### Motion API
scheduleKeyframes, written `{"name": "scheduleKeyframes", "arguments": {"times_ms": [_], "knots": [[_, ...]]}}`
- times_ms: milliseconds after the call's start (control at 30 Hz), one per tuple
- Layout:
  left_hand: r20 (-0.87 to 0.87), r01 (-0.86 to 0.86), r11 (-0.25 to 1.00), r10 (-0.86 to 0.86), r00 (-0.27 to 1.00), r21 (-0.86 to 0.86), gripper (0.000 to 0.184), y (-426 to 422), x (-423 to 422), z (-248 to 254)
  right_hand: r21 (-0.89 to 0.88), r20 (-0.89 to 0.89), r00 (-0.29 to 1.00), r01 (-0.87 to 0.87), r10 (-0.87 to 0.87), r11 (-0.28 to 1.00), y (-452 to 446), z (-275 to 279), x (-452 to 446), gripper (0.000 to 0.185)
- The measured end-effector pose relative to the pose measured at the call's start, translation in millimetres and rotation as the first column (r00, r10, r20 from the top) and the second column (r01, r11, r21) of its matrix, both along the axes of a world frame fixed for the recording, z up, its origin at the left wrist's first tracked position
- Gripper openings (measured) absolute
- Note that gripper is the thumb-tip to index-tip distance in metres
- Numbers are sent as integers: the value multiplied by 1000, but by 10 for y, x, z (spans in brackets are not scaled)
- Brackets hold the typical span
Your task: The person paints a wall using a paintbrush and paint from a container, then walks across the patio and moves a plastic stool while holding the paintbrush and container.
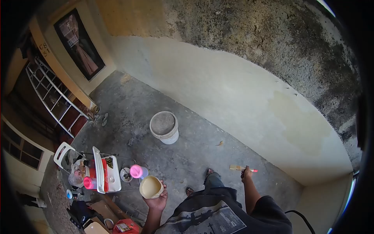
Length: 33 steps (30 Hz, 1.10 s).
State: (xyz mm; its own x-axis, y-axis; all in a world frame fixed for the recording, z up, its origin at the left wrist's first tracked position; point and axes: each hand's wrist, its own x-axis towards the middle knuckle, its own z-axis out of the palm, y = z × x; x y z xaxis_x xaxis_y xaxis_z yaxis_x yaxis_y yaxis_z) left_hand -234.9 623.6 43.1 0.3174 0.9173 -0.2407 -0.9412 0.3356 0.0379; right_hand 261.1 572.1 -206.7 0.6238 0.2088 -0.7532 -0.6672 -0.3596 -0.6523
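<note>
Left hand (pixel 157 201), lower centre of the frame: grip clamped on a round, pale, open-topped bowl (pixel 160 190), fingers around its right side and underside. The bowl is held roughly upright and contains cream-coloured liquid (pixel 149 188). Right hand (pixel 247 175), lower right of centre: grip closed on a flat paintbrush (pixel 236 167) with a pale, straw-coloured head and a red handle end. The head points to the left of the frame, the red end to the right. Bristle condition is too small to determine.

Between the hands, two sandalled feet stand on a grey concrete floor (pixel 191 156). Immediately beside the bowl, at its upper left, is a translucent jug with a pink lid (pixel 137 171). Further left stands a white plastic chair (pixel 99 171) carrying assorted items, with a second pink-lidded container (pixel 90 183) near it. A white cylindrical bucket with a grey, stained top (pixel 170 137) stands at frame centre.

The wall (pixel 218 89) is off-white below, with a yellowish patch (pixel 294 121) at right, and dark, mottled above. At upper left: a silver metal ladder (pixel 80 108), leaning, and a dark-framed window with a pinkish curtain (pixel 80 48).
</note>
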Motion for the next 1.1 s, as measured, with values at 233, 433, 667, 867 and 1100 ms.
{"name": "scheduleKeyframes", "arguments": {"times_ms": [233,433,667,867,1100], "knots": [[-7,-345,938,345,939,-22,62,-472,-649,-105,289,-247,917,377,-312,880,1033,188,-543,28],[-6,-476,879,476,880,-11,65,-253,-854,-139,291,-304,916,351,-262,890,1646,229,-983,31],[-12,-448,894,448,894,19,67,701,-1098,-265,72,-55,965,258,-255,963,1796,-399,-1262,37],[39,-337,941,336,941,28,68,1999,-1230,-36,-205,167,961,251,-219,946,1885,-798,-1384,45],[77,-250,967,246,966,49,63,3311,-1329,154,-191,55,996,-54,66,980,2963,-979,-1470,38]]}}
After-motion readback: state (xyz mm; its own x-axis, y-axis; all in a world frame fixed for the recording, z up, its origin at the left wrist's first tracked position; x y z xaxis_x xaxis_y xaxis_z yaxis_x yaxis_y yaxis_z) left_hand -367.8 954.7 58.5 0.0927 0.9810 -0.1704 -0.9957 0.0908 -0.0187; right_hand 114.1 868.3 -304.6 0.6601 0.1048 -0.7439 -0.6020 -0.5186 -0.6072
